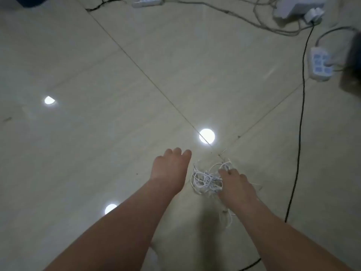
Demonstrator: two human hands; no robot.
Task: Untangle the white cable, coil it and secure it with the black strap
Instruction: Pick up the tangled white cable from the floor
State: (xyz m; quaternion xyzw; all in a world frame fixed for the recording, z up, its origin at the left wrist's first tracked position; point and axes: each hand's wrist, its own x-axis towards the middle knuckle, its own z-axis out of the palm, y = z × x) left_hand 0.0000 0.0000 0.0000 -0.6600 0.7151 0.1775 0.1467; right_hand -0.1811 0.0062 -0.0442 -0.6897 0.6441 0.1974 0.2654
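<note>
Well, most of what matters here sits low in the view, and a good part of it is covered. The white cable (pixel 205 179) lies in a loose tangle on the tiled floor (pixel 97 65), just where four tile joints meet. The right hand (pixel 237 187) is down on the near right side of the tangle, its fingers curled in among the strands and gripping them, so that part of the knot is hidden under the palm. A few more white loops (pixel 226 218) come out from beneath the right wrist. A greyish patch in the middle of the tangle is too blurred to name.

The left hand (pixel 172 169) hovers just beside the tangle on its left and does not seem to touch it. Its fingers bend loosely down and away, the tips are out of sight, and nothing shows in it. The two hands are apart, with the knot between them.

Further off, a power strip (pixel 320 64) lies near the right edge, partly cut off by a dark blurred shape (pixel 353 61) I cannot make out. A black cord (pixel 301 114) runs down the floor past it. Another strip (pixel 147 0) and a white block (pixel 297 6) are cropped by the top edge. Round lamp reflections (pixel 206 136) shine on the tiles
</note>
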